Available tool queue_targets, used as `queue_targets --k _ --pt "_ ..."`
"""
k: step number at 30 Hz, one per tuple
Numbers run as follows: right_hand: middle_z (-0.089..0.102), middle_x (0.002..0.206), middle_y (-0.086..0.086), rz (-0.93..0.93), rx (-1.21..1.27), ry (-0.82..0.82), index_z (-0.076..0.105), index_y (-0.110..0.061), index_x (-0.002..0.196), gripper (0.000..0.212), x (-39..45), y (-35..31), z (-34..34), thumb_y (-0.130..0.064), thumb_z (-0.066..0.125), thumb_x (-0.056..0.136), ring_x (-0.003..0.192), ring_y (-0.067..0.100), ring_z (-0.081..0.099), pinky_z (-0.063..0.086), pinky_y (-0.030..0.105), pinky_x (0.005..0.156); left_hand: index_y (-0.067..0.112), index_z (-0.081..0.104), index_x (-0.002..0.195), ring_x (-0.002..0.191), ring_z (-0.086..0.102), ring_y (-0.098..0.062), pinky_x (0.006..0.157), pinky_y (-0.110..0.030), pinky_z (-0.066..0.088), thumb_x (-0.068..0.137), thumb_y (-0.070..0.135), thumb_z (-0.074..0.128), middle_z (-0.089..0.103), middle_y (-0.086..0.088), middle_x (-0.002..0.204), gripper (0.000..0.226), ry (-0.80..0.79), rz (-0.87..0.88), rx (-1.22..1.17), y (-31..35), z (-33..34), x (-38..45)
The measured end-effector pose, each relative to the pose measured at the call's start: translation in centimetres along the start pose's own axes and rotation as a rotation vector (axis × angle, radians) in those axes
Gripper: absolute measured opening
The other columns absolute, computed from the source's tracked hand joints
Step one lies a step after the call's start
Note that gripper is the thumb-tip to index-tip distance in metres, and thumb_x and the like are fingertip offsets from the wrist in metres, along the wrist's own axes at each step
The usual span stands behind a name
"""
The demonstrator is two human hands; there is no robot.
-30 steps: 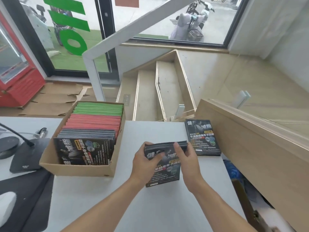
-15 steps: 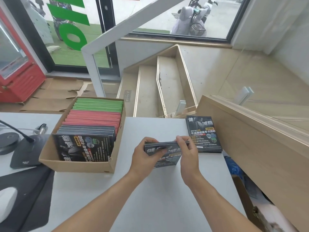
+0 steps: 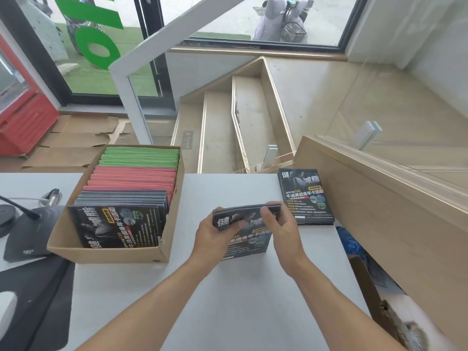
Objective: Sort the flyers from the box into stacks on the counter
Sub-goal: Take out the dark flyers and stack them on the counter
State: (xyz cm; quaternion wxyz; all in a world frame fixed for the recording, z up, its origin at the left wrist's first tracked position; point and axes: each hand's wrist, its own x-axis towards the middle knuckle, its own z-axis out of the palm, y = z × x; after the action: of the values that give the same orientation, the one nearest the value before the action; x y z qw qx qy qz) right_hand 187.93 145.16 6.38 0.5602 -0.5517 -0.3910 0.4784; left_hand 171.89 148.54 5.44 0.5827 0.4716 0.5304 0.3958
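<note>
You've tipped the black flyer bundle point(image 3: 247, 228) back up since a moment ago — left hand point(image 3: 215, 239) and right hand point(image 3: 283, 231) both pinching its sides over the counter point(image 3: 228, 300), squaring it before it joins the black stack point(image 3: 305, 196) — box point(image 3: 106, 253) still loaded.

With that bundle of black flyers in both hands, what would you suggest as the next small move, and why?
Probably carry the bundle to the right and set it on the black stack on the counter. Both the left hand and right hand grip it, and its print matches that stack.
</note>
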Motion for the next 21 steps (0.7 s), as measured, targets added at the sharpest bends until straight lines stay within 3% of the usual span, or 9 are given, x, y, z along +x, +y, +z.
queue_targets --k 3,8,12,15,18,21 --pt "0.073 0.111 0.0 0.088 -0.174 -0.087 0.06 -0.02 0.116 0.029 0.5 2.3 -1.7 -0.031 0.073 0.093 0.106 0.023 0.068 0.055 0.047 0.095 0.019 0.073 0.098 0.085 0.075 -0.012 0.075 -0.025 0.054 0.08 0.016 0.084 0.079 0.004 0.09 0.021 0.031 -0.038 -0.039 0.7 0.3 0.8" --pt "0.075 0.1 -0.008 0.228 -0.365 -0.003 0.062 -0.028 0.108 0.012 1.5 4.8 -3.0 -0.017 0.06 0.102 0.095 0.009 0.07 0.057 0.04 0.09 0.025 0.07 0.097 0.078 0.075 -0.013 0.068 -0.029 0.055 0.084 0.024 0.082 0.078 0.008 0.085 0.018 0.074 -0.132 -0.014 1.8 1.3 4.2" --pt "0.073 0.099 -0.004 0.303 -0.345 0.118 0.061 -0.028 0.105 0.013 4.9 3.5 -2.8 -0.017 0.054 0.105 0.09 0.015 0.073 0.062 0.035 0.073 0.016 0.058 0.116 0.089 0.074 -0.024 0.078 -0.04 0.06 0.098 0.024 0.065 0.075 -0.008 0.101 0.02 0.111 -0.349 -0.068 1.5 1.9 9.2" --pt "0.071 0.099 -0.003 0.336 -0.42 0.176 0.061 -0.026 0.107 0.013 8.1 2.8 -2.5 -0.016 0.053 0.105 0.087 0.015 0.072 0.063 0.04 0.075 0.014 0.049 0.125 0.092 0.071 -0.022 0.086 -0.042 0.059 0.1 0.019 0.059 0.07 -0.011 0.105 0.027 0.089 -0.454 0.021 0.5 2.8 11.2" --pt "0.071 0.101 -0.001 0.359 -0.724 0.123 0.064 -0.022 0.109 0.012 11.0 3.0 -2.5 -0.019 0.054 0.103 0.089 0.018 0.069 0.06 0.04 0.078 0.012 0.054 0.122 0.083 0.066 -0.018 0.065 -0.031 0.051 0.096 0.015 0.062 0.068 -0.007 0.102 0.027 0.034 -0.484 0.131 -0.1 4.0 12.0" --pt "0.072 0.107 0.003 0.397 -1.253 -0.014 0.066 -0.019 0.109 0.014 12.7 3.0 -2.8 -0.024 0.058 0.1 0.095 0.026 0.067 0.055 0.036 0.077 0.013 0.057 0.118 0.075 0.06 -0.013 0.055 -0.026 0.041 0.095 0.014 0.064 0.063 -0.002 0.094 0.024 -0.003 -0.461 0.198 0.4 5.0 13.0"
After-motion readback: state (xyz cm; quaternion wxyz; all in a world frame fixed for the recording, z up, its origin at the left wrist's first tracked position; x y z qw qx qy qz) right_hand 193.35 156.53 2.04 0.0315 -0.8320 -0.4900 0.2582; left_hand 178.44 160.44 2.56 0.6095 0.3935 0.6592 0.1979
